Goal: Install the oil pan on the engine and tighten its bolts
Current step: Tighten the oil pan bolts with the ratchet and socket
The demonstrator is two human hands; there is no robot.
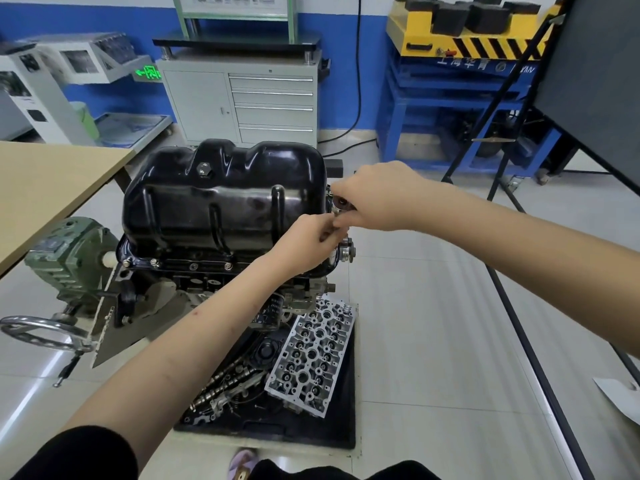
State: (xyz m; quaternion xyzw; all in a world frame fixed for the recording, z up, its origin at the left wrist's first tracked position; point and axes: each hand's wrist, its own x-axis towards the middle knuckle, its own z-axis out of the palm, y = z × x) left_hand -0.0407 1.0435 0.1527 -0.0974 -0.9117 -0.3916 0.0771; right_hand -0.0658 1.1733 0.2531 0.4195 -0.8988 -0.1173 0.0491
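A glossy black oil pan [221, 199] sits on top of the upturned engine [207, 282], which is held on a stand. Several bolts [154, 262] show along the pan's near flange. At the pan's right end, my right hand [377, 197] grips a metal ratchet tool [341, 204] from above. My left hand [306, 242] reaches up from below and pinches the tool's lower part with curled fingers. The bolt under the tool is hidden by both hands.
A cylinder head [313, 358] and loose camshafts [228, 384] lie in a black tray [277, 431] on the floor below the engine. A green gearbox with a handwheel [41, 332] is at the left. A wooden table [45, 188] stands far left, a grey drawer cabinet [242, 102] behind.
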